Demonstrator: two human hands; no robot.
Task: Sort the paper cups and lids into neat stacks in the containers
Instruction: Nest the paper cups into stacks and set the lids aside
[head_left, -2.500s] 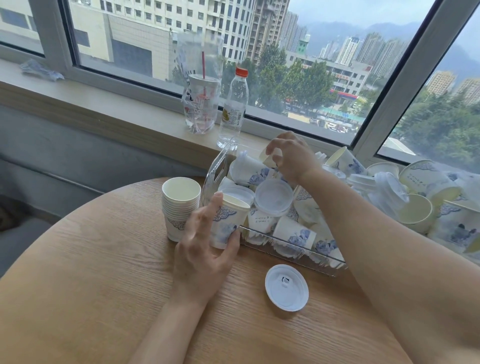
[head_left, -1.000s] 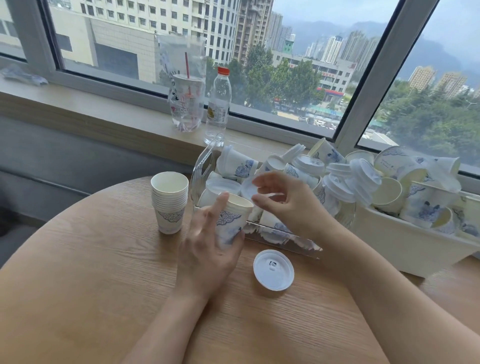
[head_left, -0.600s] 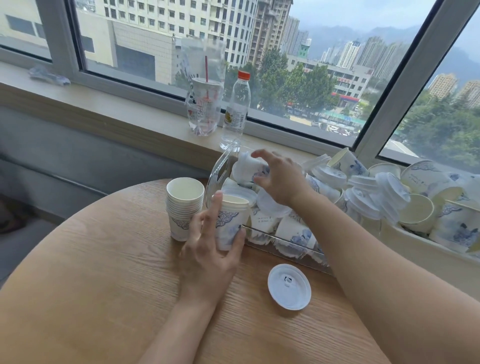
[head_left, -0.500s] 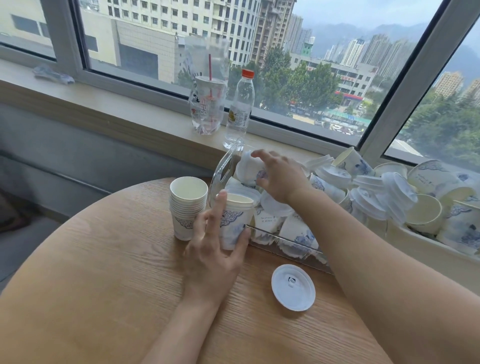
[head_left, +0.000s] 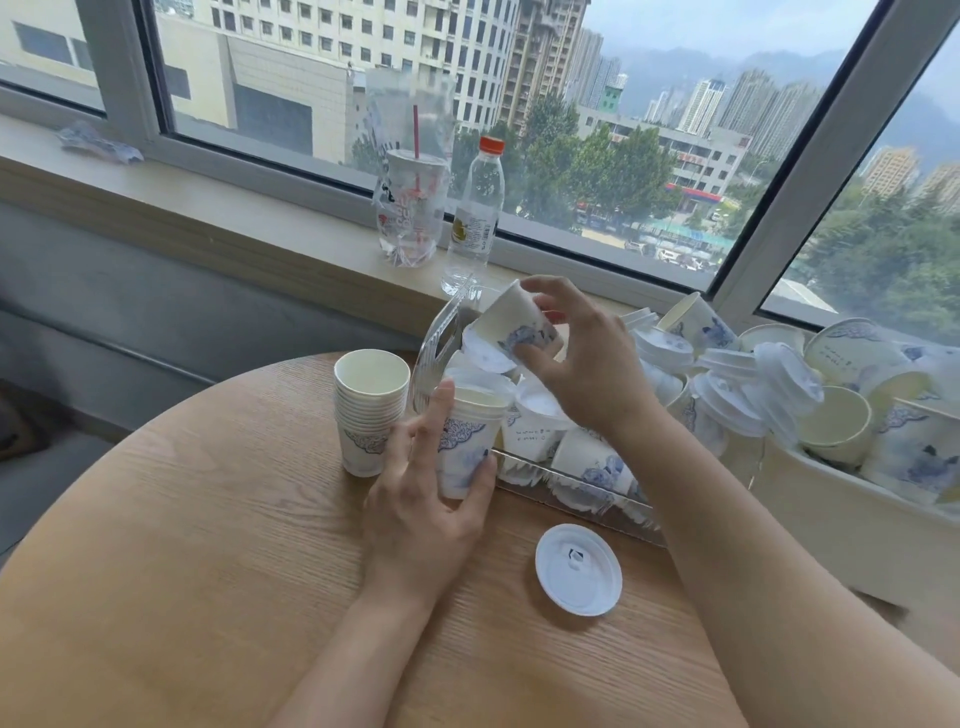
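My left hand (head_left: 426, 499) grips an upright white paper cup with blue print (head_left: 467, 436) that stands on the round wooden table (head_left: 182, 545). My right hand (head_left: 582, 364) holds a lidded paper cup (head_left: 511, 330), tilted, above the clear plastic container (head_left: 441, 338) full of jumbled cups and lids. A neat stack of empty cups (head_left: 370, 410) stands to the left of the held cup. One white lid (head_left: 578, 569) lies flat on the table near my right forearm.
A white container (head_left: 831, 519) at the right holds more loose cups and stacked lids. On the window sill stand a clear plastic drink cup with a red straw (head_left: 413, 208) and a water bottle (head_left: 472, 213). The table's curved edge runs along the left.
My right hand has lifted a lidded cup out of the clear container and tilted it. My left hand keeps its hold on the upright cup.
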